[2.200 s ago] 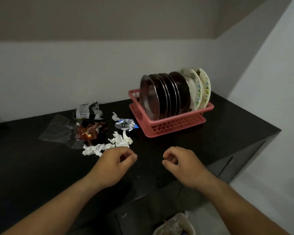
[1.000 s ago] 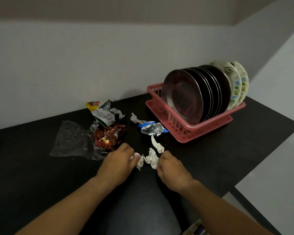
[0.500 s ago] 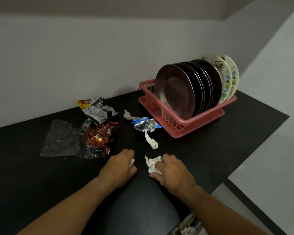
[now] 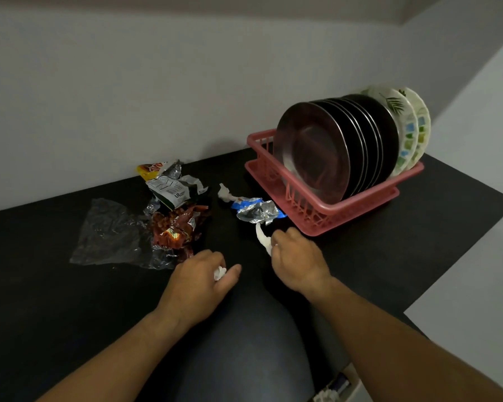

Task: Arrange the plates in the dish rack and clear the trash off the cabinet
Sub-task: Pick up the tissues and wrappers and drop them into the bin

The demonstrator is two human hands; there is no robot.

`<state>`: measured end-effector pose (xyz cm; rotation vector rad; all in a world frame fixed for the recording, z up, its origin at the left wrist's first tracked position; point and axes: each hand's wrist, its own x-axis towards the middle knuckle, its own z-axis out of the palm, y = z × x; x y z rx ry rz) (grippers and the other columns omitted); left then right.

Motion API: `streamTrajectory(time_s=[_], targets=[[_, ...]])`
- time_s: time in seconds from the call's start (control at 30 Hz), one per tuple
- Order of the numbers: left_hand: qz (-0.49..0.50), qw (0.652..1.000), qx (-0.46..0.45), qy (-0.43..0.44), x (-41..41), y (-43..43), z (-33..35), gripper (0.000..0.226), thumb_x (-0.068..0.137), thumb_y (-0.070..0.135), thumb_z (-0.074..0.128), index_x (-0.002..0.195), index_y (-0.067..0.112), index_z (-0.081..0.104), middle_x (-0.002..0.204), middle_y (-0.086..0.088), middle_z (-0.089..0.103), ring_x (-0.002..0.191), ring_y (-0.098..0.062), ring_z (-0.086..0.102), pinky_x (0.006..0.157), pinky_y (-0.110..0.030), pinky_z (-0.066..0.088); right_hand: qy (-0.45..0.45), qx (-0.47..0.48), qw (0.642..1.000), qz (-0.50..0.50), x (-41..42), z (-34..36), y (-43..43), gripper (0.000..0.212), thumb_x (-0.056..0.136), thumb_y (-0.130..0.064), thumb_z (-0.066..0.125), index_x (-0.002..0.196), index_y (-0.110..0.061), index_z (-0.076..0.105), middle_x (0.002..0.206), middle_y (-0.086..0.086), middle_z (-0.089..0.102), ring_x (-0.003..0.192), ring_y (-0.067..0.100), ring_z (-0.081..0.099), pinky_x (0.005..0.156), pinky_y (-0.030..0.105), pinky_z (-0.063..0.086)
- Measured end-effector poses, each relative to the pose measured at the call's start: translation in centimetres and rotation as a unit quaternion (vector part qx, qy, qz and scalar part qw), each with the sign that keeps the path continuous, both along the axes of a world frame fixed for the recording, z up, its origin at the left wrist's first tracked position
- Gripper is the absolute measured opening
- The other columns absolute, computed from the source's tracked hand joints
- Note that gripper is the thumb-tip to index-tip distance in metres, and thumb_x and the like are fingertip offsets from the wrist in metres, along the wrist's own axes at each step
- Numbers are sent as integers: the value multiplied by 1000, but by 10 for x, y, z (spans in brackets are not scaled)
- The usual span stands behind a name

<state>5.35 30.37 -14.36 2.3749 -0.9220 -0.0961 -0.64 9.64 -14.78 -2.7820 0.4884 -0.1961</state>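
Both left hand (image 4: 198, 281) and right hand (image 4: 296, 258) round tissue (image 4: 262, 237)

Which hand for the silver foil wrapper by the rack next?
Right, probably. The right hand is close to the foil wrapper, pinching a tissue strip beside it. The left hand is farther off, nearer the red wrapper, gripping a tissue wad.

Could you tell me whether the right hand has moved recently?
Yes: the right hand has reached forward, closer to the pink plastic dish rack, and pinches a twisted white tissue.
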Motion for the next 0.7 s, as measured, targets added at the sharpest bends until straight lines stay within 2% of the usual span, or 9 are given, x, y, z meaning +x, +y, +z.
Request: streamTrajectory(time_s=[0.1, 0.17, 0.23, 0.37, 0.47, 0.6, 0.7], targets=[[-5, 1000, 9, 11, -1, 0, 1, 50, 85, 67, 34, 66, 27, 56, 69, 8, 52, 63, -7, 52, 60, -31, 48, 6, -39, 999, -31, 23, -2, -2, 45, 92, -61, 46, 111, -23, 57, 106, 2, 56, 87, 18, 56, 67, 32, 39], [-10, 1000, 22, 17, -1, 0, 3, 52, 91, 60, 33, 63, 22, 55, 65, 5, 52, 60, -9, 52, 63, -34, 49, 33, -35, 998, -49, 35, -7, 0, 55, 90, -66, 48, 124, -23, 53, 117, 5, 55, 98, 21, 57, 71, 32, 40], [-7, 999, 30, 24, 2, 1, 4, 48, 96, 50, 37, 62, 22, 55, 64, 5, 52, 59, -10, 52, 65, -33, 49, 68, -24, 995, -69, 41, -14, 1, 62, 88, -66, 50, 132, -23, 47, 121, 7, 54, 102, 23, 56, 72, 32, 40], [-9, 999, 37, 38, 7, 4, 6, 43, 98, 46, 39, 68, 21, 59, 68, 4, 56, 63, -9, 55, 68, -31, 51, 74, -46, 995, -49, 34, -30, 7, 39, 100, -52, 39, 125, -24, 49, 115, 9, 56, 96, 23, 55, 70, 35, 39], [-17, 998, 32, 51, 7, 2, 8, 33, 99, 41, 40, 85, 23, 64, 77, 6, 61, 71, -6, 58, 73, -30, 52, 38, -57, 998, -6, 20, -32, 7, 39, 100, -49, 37, 119, -21, 56, 109, 7, 56, 94, 23, 53, 72, 36, 41], [-27, 999, 11, 22, 4, -16, 17, 28, 99, 31, 44, 121, 26, 60, 111, 10, 63, 97, -1, 58, 85, -20, 48, 0, 76, 997, -29, -4, -18, -2, 36, 98, -49, 44, 105, -18, 61, 98, -2, 47, 88, 18, 56, 70, 30, 43], [-27, 999, -21, -4, -2, -39, 33, 24, 94, 25, 51, 115, 24, 63, 109, 10, 61, 96, -2, 56, 82, -19, 46, -5, 132, 990, -41, -28, -5, -16, 14, 95, -37, 55, 92, -23, 58, 95, -5, 55, 86, 16, 61, 71, 30, 49]])
